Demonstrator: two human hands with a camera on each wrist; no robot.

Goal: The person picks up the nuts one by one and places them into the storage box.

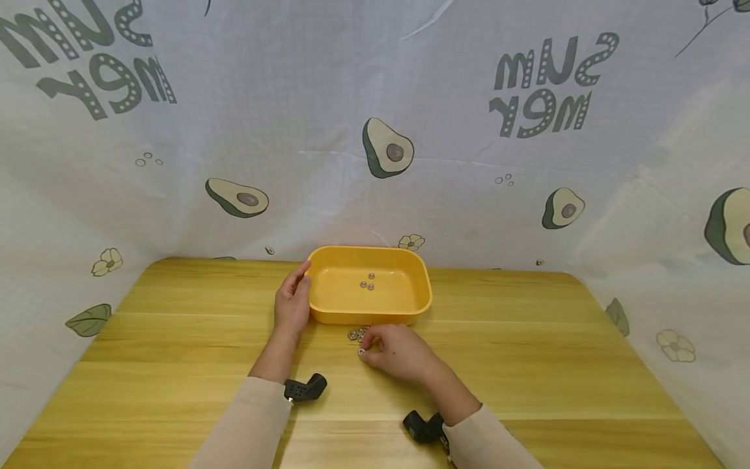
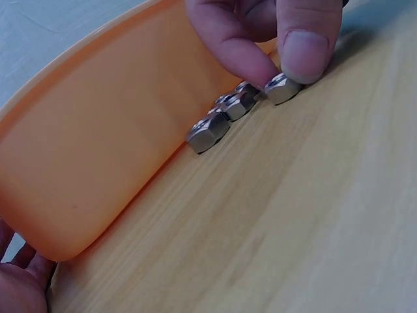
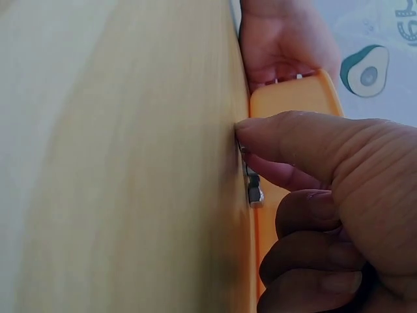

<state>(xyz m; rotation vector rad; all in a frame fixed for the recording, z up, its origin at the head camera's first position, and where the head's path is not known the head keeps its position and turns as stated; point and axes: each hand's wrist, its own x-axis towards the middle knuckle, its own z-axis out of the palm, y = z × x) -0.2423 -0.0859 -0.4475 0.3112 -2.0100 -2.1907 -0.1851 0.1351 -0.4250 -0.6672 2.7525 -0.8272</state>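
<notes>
My right hand (image 1: 401,352) pinches a small metal hex nut (image 2: 282,89) between thumb and forefinger, close to the tabletop; its other fingers are curled in. Beside those fingertips, a small cluster of hex nuts (image 1: 354,335) lies on the table along the front wall of a yellow plastic tray (image 1: 369,317). Inside the tray are three more nuts (image 1: 371,286), close together near the middle of its floor. My left hand (image 1: 292,306) rests against the tray's left end, fingers extended along the outer wall up to the rim. In the right wrist view the left fingertips are partly hidden behind the tray.
The wooden table (image 1: 193,365) has its back edge against a hanging white cloth (image 1: 316,130) printed with avocados and letters. The tray stands near that back edge. Each wrist wears a black camera (image 1: 306,389).
</notes>
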